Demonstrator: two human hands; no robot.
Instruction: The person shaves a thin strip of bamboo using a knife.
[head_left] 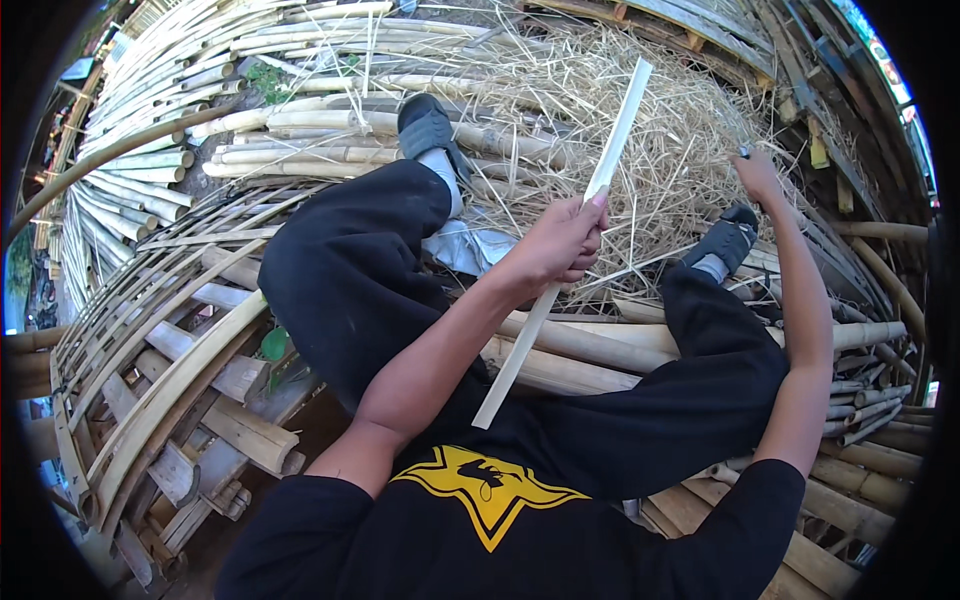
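Observation:
My left hand (562, 240) is closed around the middle of a flat, pale bamboo strip (622, 125). The thumb presses along the strip, which slants from the upper right down towards my lap. Out to the right, my right hand (760, 178) is held away from the strip, above the straw-like shavings. Its fingers are curled, and a small dark tip (743, 152) shows at them. What that thing is cannot be made out.
A heap of thin bamboo shavings (670, 150) lies between and beyond my sandalled feet. Bamboo poles (330, 125) are stacked at the far left. A slatted bamboo frame (190, 370) stands at the near left, and wooden pallets (700, 30) at the far right. Split bamboo lies under my legs.

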